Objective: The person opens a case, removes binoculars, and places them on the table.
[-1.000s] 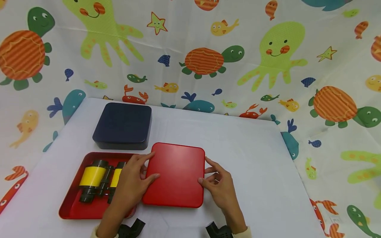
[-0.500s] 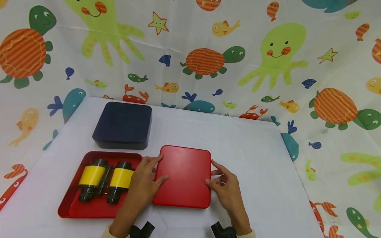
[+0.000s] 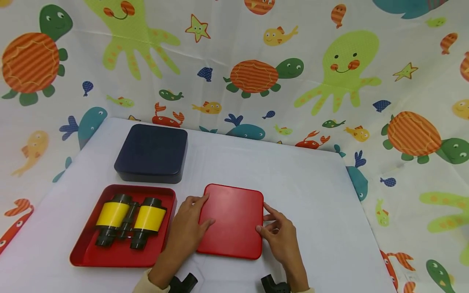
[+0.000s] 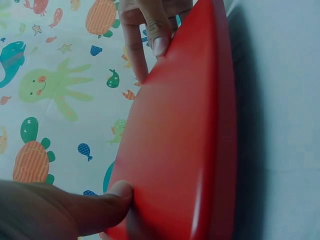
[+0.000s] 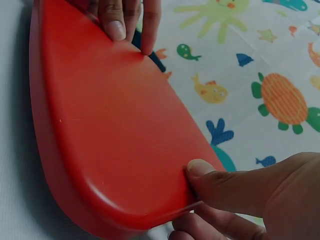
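A: Hands?
B: Left hand [image 3: 187, 228] and right hand [image 3: 282, 234] are gripping opposite edges of the red box [image 3: 232, 221], thumbs lying on top.
A: Changing?
B: Box is shifting rightward, away from the red tray [image 3: 110, 259]. Binoculars [image 3: 150, 218] are now showing whole. Likely repositioning, unfinished while both hands are holding.
A: Materials?
B: Box is shining softly: smooth, round-cornered, metal or plastic unclear. Tray is lying shallow on the white worktop [image 3: 311, 195], navy box [image 3: 152, 150] sitting behind.
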